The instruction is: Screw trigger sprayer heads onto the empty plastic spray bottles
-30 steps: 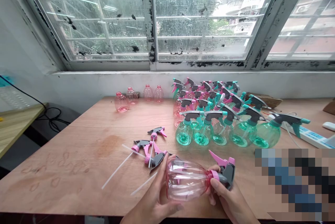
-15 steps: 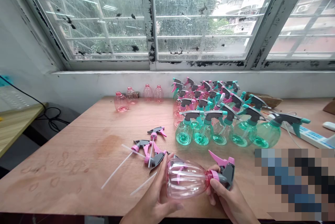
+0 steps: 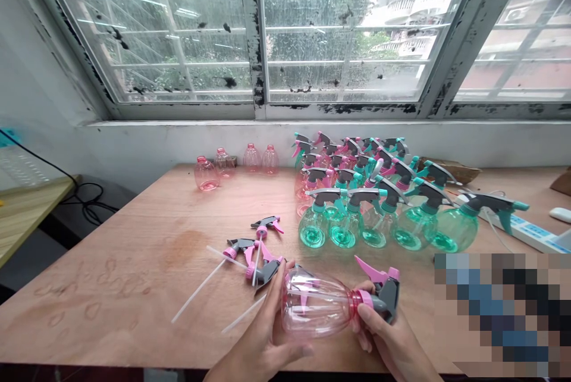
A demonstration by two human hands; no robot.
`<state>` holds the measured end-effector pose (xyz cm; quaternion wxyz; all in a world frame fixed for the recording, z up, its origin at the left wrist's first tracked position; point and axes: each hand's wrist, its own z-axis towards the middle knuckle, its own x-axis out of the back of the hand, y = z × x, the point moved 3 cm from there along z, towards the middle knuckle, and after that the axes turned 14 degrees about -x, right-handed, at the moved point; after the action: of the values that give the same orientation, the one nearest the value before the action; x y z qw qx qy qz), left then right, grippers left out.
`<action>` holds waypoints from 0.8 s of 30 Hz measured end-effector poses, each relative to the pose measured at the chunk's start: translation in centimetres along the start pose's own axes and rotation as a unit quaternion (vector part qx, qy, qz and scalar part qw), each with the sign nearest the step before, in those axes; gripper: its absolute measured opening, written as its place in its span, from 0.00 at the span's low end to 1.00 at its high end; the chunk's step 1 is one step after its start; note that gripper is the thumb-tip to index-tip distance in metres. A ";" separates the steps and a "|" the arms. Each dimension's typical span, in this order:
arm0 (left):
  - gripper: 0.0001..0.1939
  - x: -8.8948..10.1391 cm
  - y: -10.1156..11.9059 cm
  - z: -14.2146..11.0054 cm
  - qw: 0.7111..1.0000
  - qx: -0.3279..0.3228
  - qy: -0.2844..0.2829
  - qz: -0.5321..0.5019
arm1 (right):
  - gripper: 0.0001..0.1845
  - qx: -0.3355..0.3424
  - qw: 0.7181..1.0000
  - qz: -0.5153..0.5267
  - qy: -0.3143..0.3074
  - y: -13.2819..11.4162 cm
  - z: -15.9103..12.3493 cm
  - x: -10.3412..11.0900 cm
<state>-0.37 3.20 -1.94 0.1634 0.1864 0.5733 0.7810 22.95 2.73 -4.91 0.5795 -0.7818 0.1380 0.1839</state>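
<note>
Pink spray bottle [image 3: 314, 304] held sideways over the wood table [image 3: 89, 310], L hand [image 3: 261, 334] curled round the body to steady it, R hand [image 3: 388, 334] pinching the trigger head [image 3: 388, 296] at the neck. Loose sprayer heads [image 3: 254, 251] just left, green bottles [image 3: 375, 221] in tidy rows behind, prob kept sorted by color.

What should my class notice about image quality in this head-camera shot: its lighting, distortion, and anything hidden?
In the head view, bright daylight through the window washes out the outdoor scene, the wide lens makes the window bars lean outward, soft highlights lie on the pink spray bottle, and a pixelated patch hides the lower right.
</note>
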 end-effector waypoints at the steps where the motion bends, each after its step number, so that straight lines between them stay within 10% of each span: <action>1: 0.58 0.0 0.2 0.0 1.000 0.001 0.004 -0.003 | 0.21 0.002 1.000 0.000 0.001 -0.1 0.0 0.0; 24: 0.54 -0.1 0.6 0.0 0.999 0.003 0.018 -0.039 | 0.19 0.009 1.000 -0.008 -0.002 0.3 0.2 0.4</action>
<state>-0.31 3.05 -1.39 0.1825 0.1502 0.5857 0.7753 23.16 2.89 -5.38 0.5884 -0.7773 0.1321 0.1791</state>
